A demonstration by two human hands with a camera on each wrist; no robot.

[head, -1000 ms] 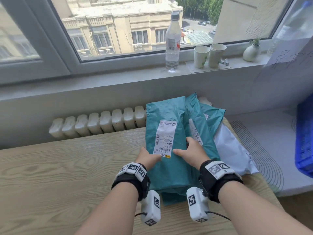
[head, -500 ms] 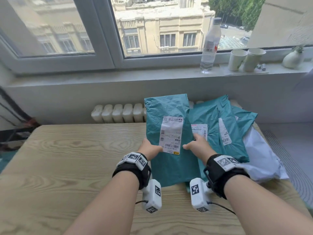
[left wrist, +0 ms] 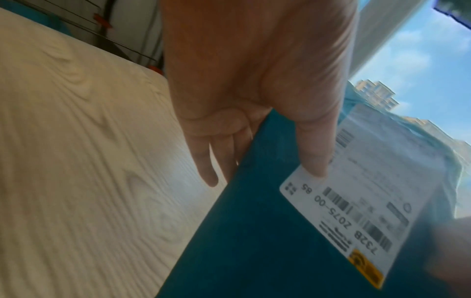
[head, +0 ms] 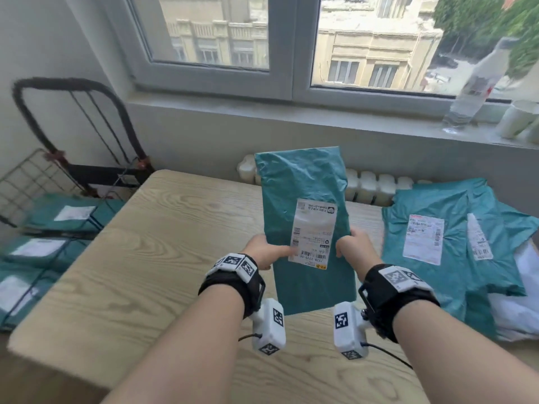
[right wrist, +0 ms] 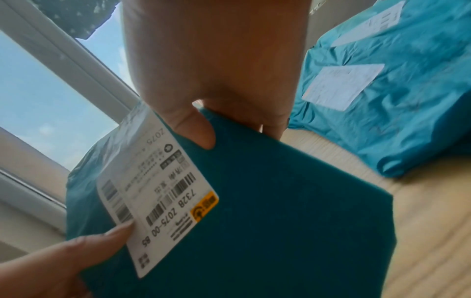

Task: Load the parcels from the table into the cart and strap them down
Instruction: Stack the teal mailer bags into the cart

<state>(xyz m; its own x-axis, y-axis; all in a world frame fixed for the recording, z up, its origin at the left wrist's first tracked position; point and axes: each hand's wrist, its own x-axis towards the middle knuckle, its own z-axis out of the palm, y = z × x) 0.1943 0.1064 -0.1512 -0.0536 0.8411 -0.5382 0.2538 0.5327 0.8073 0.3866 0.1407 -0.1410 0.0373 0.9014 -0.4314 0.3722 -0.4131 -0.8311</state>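
A teal parcel with a white shipping label hangs above the wooden table, held by both sides. My left hand grips its left edge, thumb on the label corner, fingers behind. My right hand pinches its right edge, thumb on top. More teal parcels and a white one lie piled at the table's right. The cart, with a black handle frame and wire mesh, stands low at the left and holds several teal parcels under thin cords.
A radiator runs behind the table under the windowsill. On the sill stand a water bottle and paper cups. Bare tabletop lies between the held parcel and the cart.
The parcel has been lifted off the pile and carried left across the table in both hands. The view has swung left, bringing the cart into sight.
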